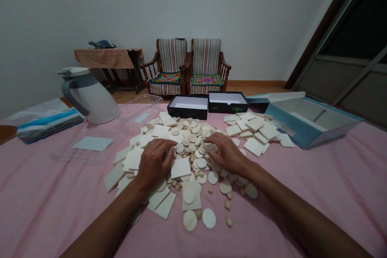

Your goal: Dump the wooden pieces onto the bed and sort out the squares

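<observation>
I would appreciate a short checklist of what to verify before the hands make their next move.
1. Left hand at the pile: ok, it lies over the pile's left side.
2. Right hand gripping a piece: cannot tell; a pale disc shows at its fingers, but the hold is unclear.
3. Shapes lying apart: not ok; square tiles, round discs and small blocks are mixed in the middle.
4. Boxes open: ok; the plain black box and the green-marked black box both stand open behind the pile.
5. Jug away from the hands: ok, it stands beyond the left hand.
</observation>
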`<state>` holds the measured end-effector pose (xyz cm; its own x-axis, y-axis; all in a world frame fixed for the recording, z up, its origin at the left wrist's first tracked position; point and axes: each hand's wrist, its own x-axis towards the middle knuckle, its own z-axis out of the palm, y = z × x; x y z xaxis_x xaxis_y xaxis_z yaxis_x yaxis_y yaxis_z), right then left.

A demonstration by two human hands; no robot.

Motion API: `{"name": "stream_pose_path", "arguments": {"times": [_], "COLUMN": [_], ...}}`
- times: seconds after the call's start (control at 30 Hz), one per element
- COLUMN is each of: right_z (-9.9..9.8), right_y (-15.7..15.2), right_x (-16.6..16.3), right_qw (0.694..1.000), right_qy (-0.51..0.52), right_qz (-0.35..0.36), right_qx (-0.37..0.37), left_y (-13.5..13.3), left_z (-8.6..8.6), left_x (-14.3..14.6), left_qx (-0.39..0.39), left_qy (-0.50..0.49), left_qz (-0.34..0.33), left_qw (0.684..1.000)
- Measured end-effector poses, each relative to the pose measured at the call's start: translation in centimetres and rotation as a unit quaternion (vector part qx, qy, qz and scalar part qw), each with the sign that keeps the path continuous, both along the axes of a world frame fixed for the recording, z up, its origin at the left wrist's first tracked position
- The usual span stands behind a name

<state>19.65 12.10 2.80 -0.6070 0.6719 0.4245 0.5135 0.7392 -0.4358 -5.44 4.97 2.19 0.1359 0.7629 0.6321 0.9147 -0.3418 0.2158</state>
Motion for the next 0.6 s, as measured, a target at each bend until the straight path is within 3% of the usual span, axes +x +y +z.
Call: {"name": "stream_pose_path", "arguments": {"times": [0.17,0.37,0.47,0.6], "right_z": [0.4,0.2,0.5,1.1], "right_y": [-3.7,-4.6,-3.6,-0.3], "right_x": [-4.9,-6.4,-4.8,0.2], "right_qw": [0.99,0.987,0.994,0.994], "right_qy": [-0.076,-0.114,-0.078,-0.065], "right_qz": [0.114,0.114,0.081,-0.079], "right_qx": [-0.012,-0.011,0.01,0.041], "left_y": [0.0,0.0,0.0,0.1], "left_z": [0.0,-0.2,-0.2,-0.1], "left_x": [0.0,-0.2,-0.2,-0.1], "left_qx": [0.009,0.015,0.019,0.017], "left_qy": [-0.008,-0.01,-0.004,-0.005], "left_qz": [0.005,-0.003,-0.006,-0.003], "left_qw": [1.0,1.0,1.0,1.0]}}
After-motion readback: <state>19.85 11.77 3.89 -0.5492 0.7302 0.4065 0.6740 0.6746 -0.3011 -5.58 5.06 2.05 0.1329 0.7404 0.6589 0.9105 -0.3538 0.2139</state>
